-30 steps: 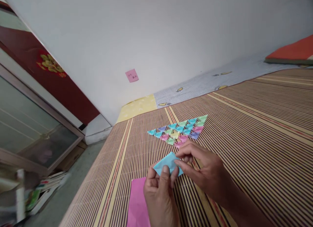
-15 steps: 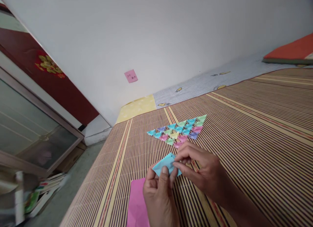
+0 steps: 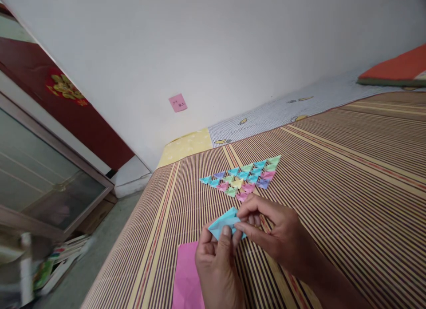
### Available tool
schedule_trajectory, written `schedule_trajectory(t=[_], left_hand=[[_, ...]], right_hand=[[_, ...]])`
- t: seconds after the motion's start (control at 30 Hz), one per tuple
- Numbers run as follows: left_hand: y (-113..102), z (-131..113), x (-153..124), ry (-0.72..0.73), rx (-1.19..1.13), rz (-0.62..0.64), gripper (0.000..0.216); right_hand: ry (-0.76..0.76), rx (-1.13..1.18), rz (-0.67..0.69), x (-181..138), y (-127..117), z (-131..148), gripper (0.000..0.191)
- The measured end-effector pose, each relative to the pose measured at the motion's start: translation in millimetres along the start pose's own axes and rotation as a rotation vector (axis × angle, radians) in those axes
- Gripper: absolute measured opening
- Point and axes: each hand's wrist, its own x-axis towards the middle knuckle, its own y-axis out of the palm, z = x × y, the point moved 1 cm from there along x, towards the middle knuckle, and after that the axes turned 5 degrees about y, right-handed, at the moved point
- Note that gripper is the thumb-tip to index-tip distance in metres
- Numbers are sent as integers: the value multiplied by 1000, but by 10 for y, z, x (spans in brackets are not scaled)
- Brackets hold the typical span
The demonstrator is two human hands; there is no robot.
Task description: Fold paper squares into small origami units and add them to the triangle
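Note:
A partly folded sheet of light blue origami paper (image 3: 222,225) is held between my two hands above the striped mat. My left hand (image 3: 218,264) grips it from below, thumb pressed on its face. At the paper's right side, the thumb and fingertips of my right hand (image 3: 266,222) pinch an edge. Part of the paper hides behind my fingers. Beyond my hands lie several small folded paper pieces (image 3: 237,184) in blue, green, pink, purple and yellow, laid out in a triangle. Flat pink paper (image 3: 186,278) lies beside and partly under my left hand.
The striped bamboo mat (image 3: 333,189) covers the bed up to a patterned sheet (image 3: 262,118) along the wall. A pink note (image 3: 178,103) sticks to the wall. Folded orange cloth (image 3: 396,67) rests at far right. Left of the bed edge are floor clutter (image 3: 56,264) and a glass-panelled door (image 3: 40,167).
The right fingertips have shifted slightly at the paper's right edge, and its upper fold looks a little different. Both hands keep their hold on the blue paper.

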Motion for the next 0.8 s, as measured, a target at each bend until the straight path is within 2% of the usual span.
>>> schedule_trajectory(t=[0.23, 0.43, 0.8], left_hand=[[-56, 25, 52, -1, 3, 26, 31], [-65, 25, 49, -9, 22, 40, 28], [-14, 5, 16, -42, 37, 9, 32]], right_hand=[[-83, -4, 61, 21, 18, -8, 14], [-64, -45, 37, 1, 23, -37, 13], [-174, -119, -2, -14, 61, -76, 15]])
